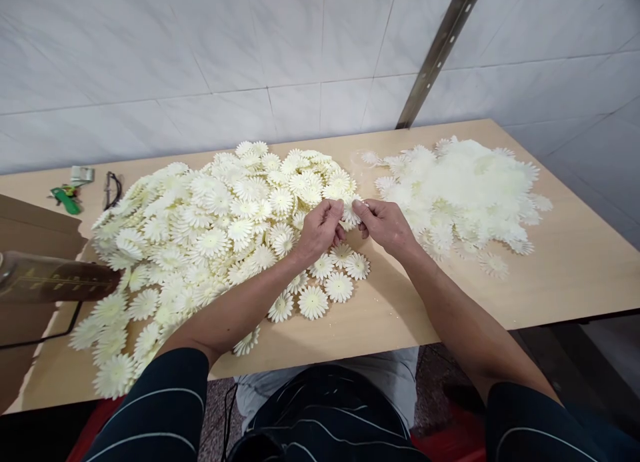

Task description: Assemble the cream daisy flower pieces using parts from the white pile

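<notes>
A white daisy-like artificial flower [353,213] is pinched between my two hands, above the gap between two piles. My left hand [323,227] grips its left edge with thumb and finger closed. On the other edge, my right hand [384,223] holds it in a similar pinch. Beside my left hand spreads a big heap of cream flower heads [215,215]. To the right of my right hand lies a pile of paler, more see-through flower pieces [465,189]. Several loose flowers [339,286] rest on the table just below my hands.
The wooden table [565,262] stands against a tiled wall [300,42]. A metal upright [437,55] leans at the back. At the far left are a green tool [66,200], dark-framed glasses [113,189], a brown transparent bottle [55,279] and a cardboard box [30,235].
</notes>
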`<state>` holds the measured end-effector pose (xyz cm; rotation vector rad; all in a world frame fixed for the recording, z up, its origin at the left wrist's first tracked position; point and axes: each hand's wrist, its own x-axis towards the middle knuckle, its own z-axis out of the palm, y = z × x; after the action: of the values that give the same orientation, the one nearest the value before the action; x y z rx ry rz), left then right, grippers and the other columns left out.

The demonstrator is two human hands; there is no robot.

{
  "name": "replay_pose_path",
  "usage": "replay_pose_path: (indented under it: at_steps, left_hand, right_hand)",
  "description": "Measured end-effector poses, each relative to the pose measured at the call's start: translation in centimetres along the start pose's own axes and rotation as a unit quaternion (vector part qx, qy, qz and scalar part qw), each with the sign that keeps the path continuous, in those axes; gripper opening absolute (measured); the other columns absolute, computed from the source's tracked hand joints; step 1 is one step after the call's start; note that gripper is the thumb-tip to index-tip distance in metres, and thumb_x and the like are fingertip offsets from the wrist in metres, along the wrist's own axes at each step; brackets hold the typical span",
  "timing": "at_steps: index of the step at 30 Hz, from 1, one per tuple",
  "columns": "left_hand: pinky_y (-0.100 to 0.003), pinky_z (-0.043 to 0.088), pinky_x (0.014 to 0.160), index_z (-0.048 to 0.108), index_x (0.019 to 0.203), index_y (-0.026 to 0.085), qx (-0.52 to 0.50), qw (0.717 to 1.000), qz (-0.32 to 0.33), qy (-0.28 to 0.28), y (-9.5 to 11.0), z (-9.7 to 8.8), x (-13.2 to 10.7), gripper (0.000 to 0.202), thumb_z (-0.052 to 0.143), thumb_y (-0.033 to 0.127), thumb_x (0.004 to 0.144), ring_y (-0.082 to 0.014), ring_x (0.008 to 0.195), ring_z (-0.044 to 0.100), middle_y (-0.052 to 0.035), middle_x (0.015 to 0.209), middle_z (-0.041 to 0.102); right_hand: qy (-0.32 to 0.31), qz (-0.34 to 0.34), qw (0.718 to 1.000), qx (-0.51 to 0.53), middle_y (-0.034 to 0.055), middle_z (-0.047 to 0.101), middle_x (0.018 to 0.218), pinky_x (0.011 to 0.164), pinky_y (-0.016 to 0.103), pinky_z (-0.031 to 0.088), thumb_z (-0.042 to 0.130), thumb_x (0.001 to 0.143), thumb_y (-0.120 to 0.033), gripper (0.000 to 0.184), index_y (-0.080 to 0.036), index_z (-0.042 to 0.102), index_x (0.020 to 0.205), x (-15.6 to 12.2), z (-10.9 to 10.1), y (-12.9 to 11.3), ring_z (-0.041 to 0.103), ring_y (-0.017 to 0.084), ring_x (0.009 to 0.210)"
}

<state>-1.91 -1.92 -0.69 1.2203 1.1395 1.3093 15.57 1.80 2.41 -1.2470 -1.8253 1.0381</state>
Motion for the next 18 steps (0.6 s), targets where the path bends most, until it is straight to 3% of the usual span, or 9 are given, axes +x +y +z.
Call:
replay_pose_path:
  at_steps: [3, 7, 11, 14, 18]
  left_hand:
    - [-0.025, 0.046, 0.045, 0.066, 0.098, 0.023, 0.007, 1.0, 0.02, -0.007, -0.1, 0.0, 0.0, 0.058, 0.077, 0.079, 0.091, -0.0133, 0.048, 0.062, 0.003, 0.058, 0.063]
    - [-0.025, 0.045, 0.047, 0.068, 0.09, 0.021, 0.026, 0.999, 0.039, 0.022, -0.2, -0.1, 0.0, 0.055, 0.08, 0.074, 0.091, -0.0108, 0.046, 0.058, 0.0023, 0.057, 0.065]
    - [-0.022, 0.043, 0.044, 0.068, 0.085, 0.02, 0.004, 0.999, 0.027, 0.026, 0.0, 0.0, 0.0, 0.057, 0.083, 0.075, 0.087, -0.009, 0.042, 0.055, 0.0027, 0.055, 0.065]
    - [-0.02, 0.043, 0.042, 0.068, 0.084, 0.02, -0.026, 0.999, 0.002, 0.029, 0.2, 0.0, 0.1, 0.059, 0.086, 0.076, 0.083, -0.0088, 0.04, 0.054, 0.0024, 0.053, 0.066]
    - [-0.02, 0.044, 0.042, 0.068, 0.084, 0.019, -0.046, 0.998, -0.024, 0.019, 0.3, -0.1, 0.3, 0.056, 0.088, 0.072, 0.083, -0.0089, 0.04, 0.055, 0.0014, 0.053, 0.066]
  right_hand:
    - [0.007, 0.007, 1.0, 0.002, 0.0033, 0.061, 0.058, 0.056, 0.034, 0.045, 0.054, 0.084, -0.105, 0.084, -0.025, 0.053, 0.061, 0.1, 0.1, 0.3, 0.058, 0.018, 0.052]
    - [0.023, 0.004, 1.0, 0.013, 0.0026, 0.061, 0.06, 0.054, 0.034, 0.047, 0.061, 0.087, -0.1, 0.079, -0.024, 0.056, 0.065, 0.2, 0.2, 0.7, 0.058, 0.017, 0.051]
    - [0.021, 0.002, 0.995, 0.093, -0.0017, 0.061, 0.062, 0.049, 0.031, 0.05, 0.078, 0.08, -0.092, 0.07, -0.024, 0.067, 0.089, 0.6, 0.3, 1.2, 0.057, 0.016, 0.051]
    - [0.017, 0.002, 0.989, 0.144, -0.0022, 0.063, 0.069, 0.048, 0.031, 0.054, 0.088, 0.075, -0.084, 0.068, -0.024, 0.067, 0.098, 0.9, 0.4, 1.5, 0.058, 0.016, 0.055]
    - [0.12, -0.078, 0.988, 0.065, 0.0067, 0.072, 0.101, 0.058, 0.033, 0.062, 0.096, 0.076, -0.065, 0.058, -0.023, 0.07, 0.107, 0.8, 0.2, 1.8, 0.067, 0.021, 0.081]
